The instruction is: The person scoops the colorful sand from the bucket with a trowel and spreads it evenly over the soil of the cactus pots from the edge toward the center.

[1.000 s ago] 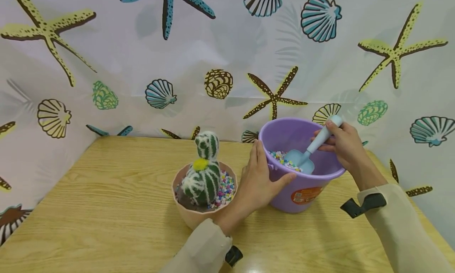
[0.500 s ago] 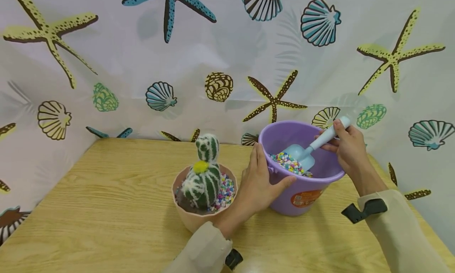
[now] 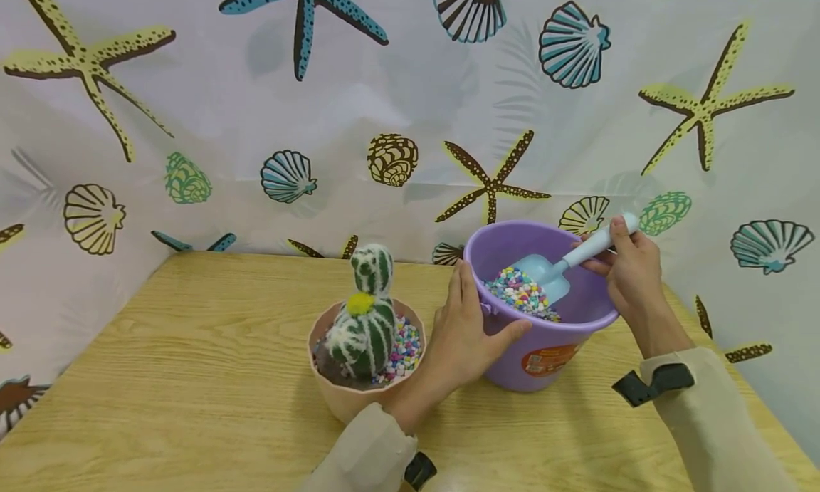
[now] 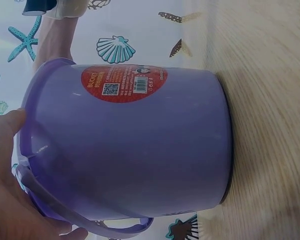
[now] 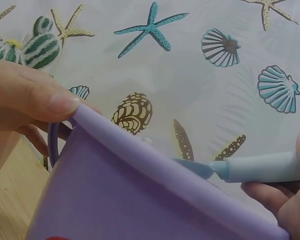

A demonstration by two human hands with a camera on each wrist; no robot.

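My left hand holds the upper side of a purple bucket, with the thumb along the near rim and the fingers round the left side. In the left wrist view the bucket's handle hangs beside the fingers. My right hand grips a light blue scoop by its handle, over the bucket's right side. The scoop's blade is inside the bucket, heaped with small multicoloured beads. In the right wrist view the bucket wall hides most of the blade.
Left of the bucket stands a pale pink pot holding a knitted-looking cactus and more coloured beads. My left forearm crosses its right edge. A wooden table lies beneath, with a shell-patterned cloth behind.
My right hand has drawn the scoop's handle right and slightly lower, and its blade has come up showing a larger heap of beads. My left hand has stayed on the bucket.
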